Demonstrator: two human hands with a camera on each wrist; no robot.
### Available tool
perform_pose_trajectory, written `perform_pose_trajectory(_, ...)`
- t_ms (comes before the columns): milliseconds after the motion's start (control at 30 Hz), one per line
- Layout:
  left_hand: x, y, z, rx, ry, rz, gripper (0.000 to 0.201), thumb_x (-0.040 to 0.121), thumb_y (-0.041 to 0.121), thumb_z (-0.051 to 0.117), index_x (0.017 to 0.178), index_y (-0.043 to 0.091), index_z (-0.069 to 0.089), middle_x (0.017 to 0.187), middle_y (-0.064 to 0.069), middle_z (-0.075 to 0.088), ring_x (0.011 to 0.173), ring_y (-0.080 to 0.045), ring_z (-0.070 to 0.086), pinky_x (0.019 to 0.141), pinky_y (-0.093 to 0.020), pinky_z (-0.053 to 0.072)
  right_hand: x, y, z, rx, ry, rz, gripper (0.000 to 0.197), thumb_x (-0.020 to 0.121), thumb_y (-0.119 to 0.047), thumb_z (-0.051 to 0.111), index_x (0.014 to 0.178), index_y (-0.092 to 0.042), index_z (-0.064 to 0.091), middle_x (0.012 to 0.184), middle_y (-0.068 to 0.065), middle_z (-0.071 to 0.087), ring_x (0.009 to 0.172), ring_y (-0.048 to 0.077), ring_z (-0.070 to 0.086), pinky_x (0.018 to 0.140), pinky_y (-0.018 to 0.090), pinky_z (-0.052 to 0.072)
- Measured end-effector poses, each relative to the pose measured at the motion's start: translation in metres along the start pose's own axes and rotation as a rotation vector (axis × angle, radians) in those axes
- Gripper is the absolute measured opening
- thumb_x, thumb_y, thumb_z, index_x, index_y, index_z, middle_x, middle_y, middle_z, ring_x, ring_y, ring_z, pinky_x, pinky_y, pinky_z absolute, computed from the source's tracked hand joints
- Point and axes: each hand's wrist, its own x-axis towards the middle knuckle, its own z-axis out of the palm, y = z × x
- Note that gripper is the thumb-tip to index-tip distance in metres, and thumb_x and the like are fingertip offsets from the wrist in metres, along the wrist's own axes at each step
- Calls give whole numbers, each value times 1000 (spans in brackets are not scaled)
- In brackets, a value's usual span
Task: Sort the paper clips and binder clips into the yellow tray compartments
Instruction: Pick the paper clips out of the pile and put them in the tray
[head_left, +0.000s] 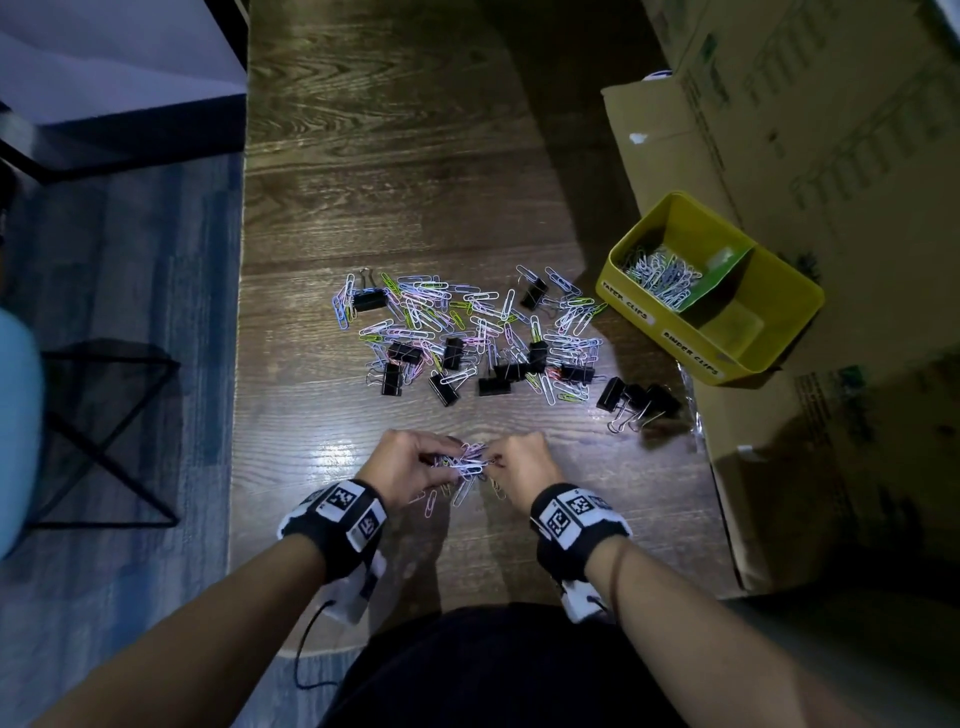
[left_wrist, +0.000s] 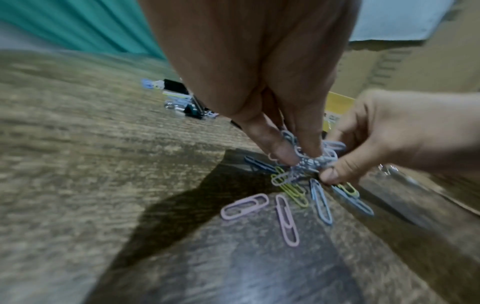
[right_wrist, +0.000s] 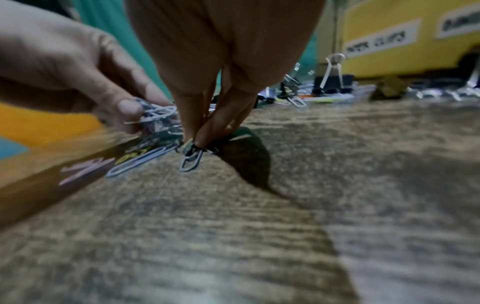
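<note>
dark wood table (head_left: 389, 156) | blue carpet (head_left: 130, 312) | both hands pinching paper clips (head_left: 470, 462)

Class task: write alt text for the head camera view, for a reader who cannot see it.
Two hands, left hand and right hand, pinch a bunch of paper clips above a wooden table. Beyond lie mixed paper clips and black binder clips; right, a yellow tray holds paper clips in one compartment.
</note>
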Motion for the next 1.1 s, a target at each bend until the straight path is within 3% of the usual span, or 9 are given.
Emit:
perform_pose_trajectory(67, 2, 3, -5, -94, 4, -63, 29, 62, 14, 83, 88, 23, 75, 99, 3, 72, 84, -1, 66, 85, -16, 49, -2, 1, -8, 40, 46, -35, 15, 81, -10, 71, 95, -9, 75, 90, 11, 74, 79, 20, 66, 71, 18, 46)
perform_pose_trajectory(133, 4, 7, -10, -174, -5, -118, 27, 60, 18, 84, 80, 32, 75, 87, 8, 73, 77, -13, 68, 76, -27, 53, -1, 5, -16, 112, 62, -37, 17, 77, -10, 75, 93, -7, 75, 91, 11, 74, 77, 19, 67, 67, 17, 48)
perform_pose_trajectory(267, 10, 23, -14, -314, -17, -157, 26, 63, 7, 81, 75, 28, 74, 56, 9, 66, 51, -3, 53, 54, -16, 43, 1, 13, -32, 151, 84, -70, 18, 74, -12, 78, 91, -9, 75, 86, 7, 74, 63, 11, 61, 59, 13, 47)
perform_pose_trajectory(400, 18, 32, -21, -438, 12, -156, 22, 57, 10, 82, 74, 24, 76, 74, -15, 72, 65, -18, 63, 70, -25, 50, -1, 27, -52, 229, 153, -93, 16, 72, -13, 80, 88, -11, 76, 80, 3, 74, 62, 6, 60, 61, 13, 47)
perform_pose_trajectory(500, 27, 47, -24, -484, 3, -128, 22, 55, 12, 80, 73, 24, 76, 70, -4, 73, 61, -12, 65, 67, -22, 53, -6, 35, -65, 304, 203, -86, 16, 70, -17, 82, 84, -14, 77, 78, 0, 73, 63, 5, 61, 63, 15, 48)
perform_pose_trajectory(633, 46, 90, -25, -599, -27, -77, 28, 66, -12, 69, 71, 15, 75, 67, -3, 73, 57, -10, 66, 60, -17, 53, -16, 37, -95, 505, 301, -81, 14, 67, -11, 83, 77, -17, 76, 78, -4, 72, 75, 14, 67, 75, 25, 56)
perform_pose_trajectory(733, 68, 135, -24, -717, -47, -39, 28, 69, -15, 63, 71, 10, 74, 68, -4, 73, 62, -11, 68, 59, -18, 55, -30, 27, -133, 704, 409, -129, 17, 66, -1, 80, 75, -15, 74, 78, -2, 71, 73, 14, 67, 72, 26, 56)
perform_pose_trajectory(900, 120, 209, -15, -896, -119, 56, 18, 77, -9, 58, 89, 4, 63, 72, -3, 73, 65, -9, 68, 58, -15, 53, -39, 11, -197, 911, 595, -197, 19, 68, 2, 78, 73, -15, 72, 62, -12, 70, 58, 2, 64, 60, 15, 53)
perform_pose_trajectory(1100, 188, 251, 16, -1032, -156, -27, 12, 84, -10, 55, 91, -4, 62, 72, -6, 72, 66, -11, 68, 61, -15, 55, 1, 23, -254, 1004, 727, -93, 15, 74, 1, 75, 82, -5, 65, 72, 4, 66, 60, 8, 62, 63, 18, 54)
